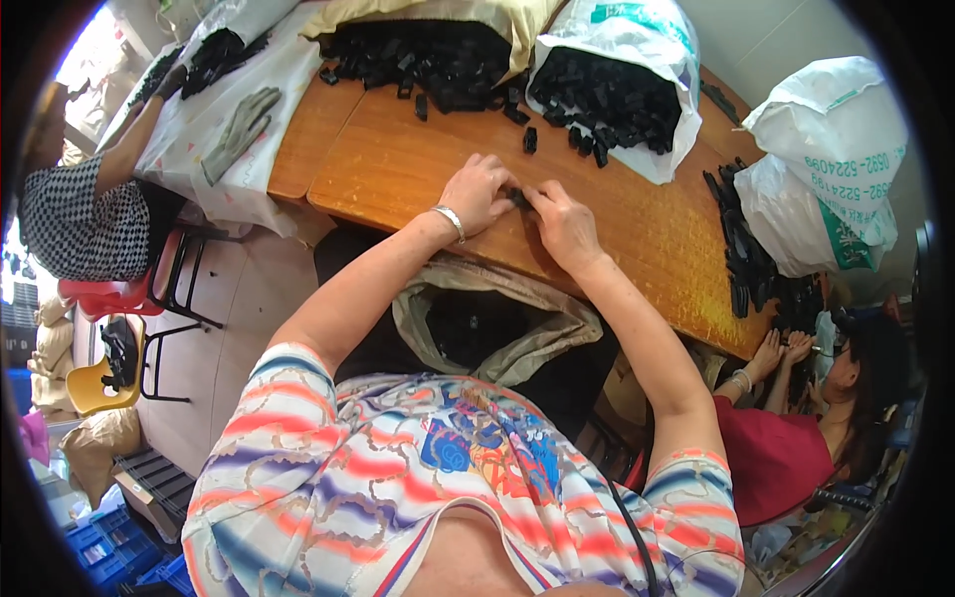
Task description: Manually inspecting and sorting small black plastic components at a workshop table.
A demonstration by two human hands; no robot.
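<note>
From the head cam we've got both hands working one small black plastic part (pixel 519 198) on the wooden surface (pixel 398 159), close to its near edge. Left hand (pixel 479 192) and right hand (pixel 563 225) both have fingers pressed together, pinching it. White sack (pixel 637 40) of black pieces sits by the far edge.

Small black part (pixel 518 197) between left hand (pixel 479 192) and right hand (pixel 563 225): mostly covered by fingers, shape unreadable. Open bag (pixel 497 320) below the counter (pixel 418 159) edge: dark contents, no detail. Sack mouths at top: black pieces (pixel 607 99) merge together, single shapes unclear. Fisheye rim cuts the white sack (pixel 836 149) at right.
</note>
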